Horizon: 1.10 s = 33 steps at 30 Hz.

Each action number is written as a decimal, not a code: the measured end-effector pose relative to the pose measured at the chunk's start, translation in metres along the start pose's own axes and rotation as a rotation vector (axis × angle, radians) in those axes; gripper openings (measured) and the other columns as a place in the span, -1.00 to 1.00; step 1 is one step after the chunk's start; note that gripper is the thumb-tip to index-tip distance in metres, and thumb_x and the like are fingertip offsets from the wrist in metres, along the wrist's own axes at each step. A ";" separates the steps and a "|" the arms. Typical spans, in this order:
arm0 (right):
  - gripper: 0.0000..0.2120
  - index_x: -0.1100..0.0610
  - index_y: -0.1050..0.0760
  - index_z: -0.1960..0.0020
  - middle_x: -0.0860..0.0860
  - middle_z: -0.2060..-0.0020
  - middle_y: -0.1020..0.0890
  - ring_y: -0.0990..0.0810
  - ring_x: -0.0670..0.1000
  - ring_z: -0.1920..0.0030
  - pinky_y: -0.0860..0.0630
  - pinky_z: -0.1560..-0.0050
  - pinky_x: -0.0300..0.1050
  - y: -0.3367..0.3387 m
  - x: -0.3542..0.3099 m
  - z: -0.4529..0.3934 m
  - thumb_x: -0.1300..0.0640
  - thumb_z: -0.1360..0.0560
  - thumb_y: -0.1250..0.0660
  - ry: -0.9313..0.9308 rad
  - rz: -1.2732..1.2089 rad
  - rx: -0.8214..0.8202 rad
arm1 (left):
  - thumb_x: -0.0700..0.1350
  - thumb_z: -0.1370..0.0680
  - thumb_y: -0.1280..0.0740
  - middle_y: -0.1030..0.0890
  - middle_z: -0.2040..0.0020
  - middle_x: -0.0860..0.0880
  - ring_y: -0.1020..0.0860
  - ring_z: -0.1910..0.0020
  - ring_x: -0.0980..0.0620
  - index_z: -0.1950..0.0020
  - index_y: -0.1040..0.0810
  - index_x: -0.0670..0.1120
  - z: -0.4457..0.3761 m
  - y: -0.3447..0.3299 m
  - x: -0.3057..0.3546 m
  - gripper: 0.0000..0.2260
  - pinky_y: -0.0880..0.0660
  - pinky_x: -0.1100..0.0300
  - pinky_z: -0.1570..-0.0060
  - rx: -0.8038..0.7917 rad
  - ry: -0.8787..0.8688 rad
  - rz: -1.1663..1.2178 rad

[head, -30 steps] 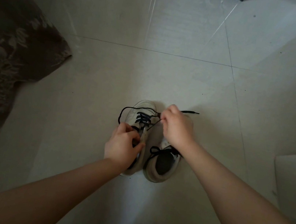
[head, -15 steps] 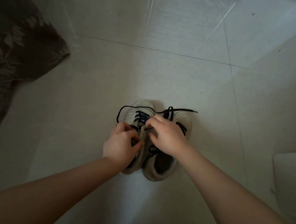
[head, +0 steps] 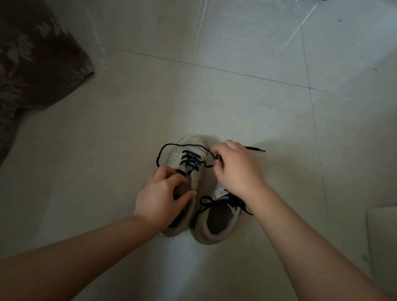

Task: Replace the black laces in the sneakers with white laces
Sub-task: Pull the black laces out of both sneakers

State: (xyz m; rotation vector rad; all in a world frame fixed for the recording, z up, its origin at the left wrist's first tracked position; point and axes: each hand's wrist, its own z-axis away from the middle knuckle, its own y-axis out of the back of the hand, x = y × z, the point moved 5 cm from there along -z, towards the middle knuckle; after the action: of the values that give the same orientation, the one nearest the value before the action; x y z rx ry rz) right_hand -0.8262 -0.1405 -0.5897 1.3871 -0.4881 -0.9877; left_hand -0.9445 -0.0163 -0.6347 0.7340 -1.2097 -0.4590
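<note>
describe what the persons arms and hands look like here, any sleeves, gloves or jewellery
Both forearms come in bare from the bottom corners of the head view, with no sleeve in sight. The left hand and the right hand wear no gloves. No ring, watch or bracelet shows on the fingers or wrists, though the dim light hides fine detail.

1. Left hand is curling down with the thumb sticking out sideways, gripping the left shoe.
2. Right hand is reaching further forward, fingertips pinching the black lace.
</note>
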 end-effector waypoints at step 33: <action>-0.73 0.07 -0.55 -0.12 0.02 -0.11 -0.43 -0.32 0.06 -0.23 -0.18 -0.20 -0.05 -0.033 -0.036 -0.003 0.03 -0.47 -0.24 0.031 0.141 -0.225 | -0.26 -0.56 -0.23 -0.55 0.05 -0.12 -0.57 0.13 -0.19 -0.06 -0.59 -0.09 -0.010 0.016 -0.009 -0.82 -0.52 0.01 0.12 0.109 0.043 0.159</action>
State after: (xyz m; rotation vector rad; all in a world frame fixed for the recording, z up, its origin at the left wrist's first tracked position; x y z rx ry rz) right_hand -0.8526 -0.1060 -0.6130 1.1493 -0.4312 -0.8767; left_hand -0.9384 0.0036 -0.6312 0.7307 -1.2494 -0.2462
